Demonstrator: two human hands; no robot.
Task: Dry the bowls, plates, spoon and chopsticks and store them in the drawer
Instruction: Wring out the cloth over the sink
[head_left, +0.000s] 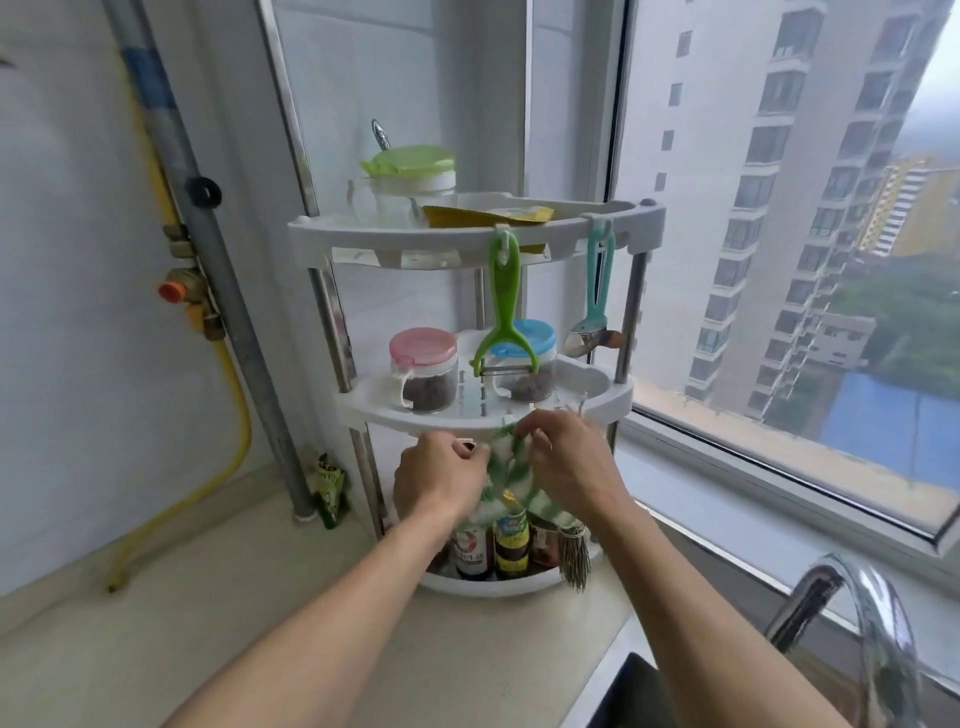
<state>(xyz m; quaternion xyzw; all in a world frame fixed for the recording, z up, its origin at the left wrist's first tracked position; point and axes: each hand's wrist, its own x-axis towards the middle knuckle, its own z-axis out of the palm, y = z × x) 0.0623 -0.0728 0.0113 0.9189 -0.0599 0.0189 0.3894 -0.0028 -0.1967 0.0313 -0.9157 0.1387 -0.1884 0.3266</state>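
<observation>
Head view
Landmark: white plastic three-tier corner rack (467, 236) with metal posts, standing on the pale stone counter (322, 613) in the corner by the window (779, 208).
Task thing: green-and-white striped drying cloth (506, 480), bunched up just under the front rim of the rack's middle tier, hanging down in front of the bottom tier.
Left hand (439, 480): fingers curled, pinching the left edge of the cloth; thumb side up, just left of the cloth.
Right hand (563, 457): fingers bent, gripping the top of the cloth close to the middle tier's rim; fingertips partly hidden in the fabric.
Dishes and drawer: bowls, plates, spoon, chopsticks and drawer are out of the frame.
Rack, top tier: clear jar with a green lid (408, 176) at the left, a yellow packet (488, 215) lying beside it.
Rack, top rim hooks: green plastic peeler (504, 306) hanging at the front, teal-handled tool (597, 291) hanging to its right.
Rack, middle tier: pink-lidded jar (423, 369) with dark contents at the left; blue-lidded jar (522, 364) behind the peeler.
Rack, bottom tier: dark sauce bottles (493, 543) standing behind the hanging cloth; a tasselled green brush (574, 558) hangs at their right.
Left of the rack: grey metal pipe (208, 249) and yellow gas hose (234, 415) along the wall.
Right of the rack: chrome tap (852, 603) curving over the sink edge, lower right.
</observation>
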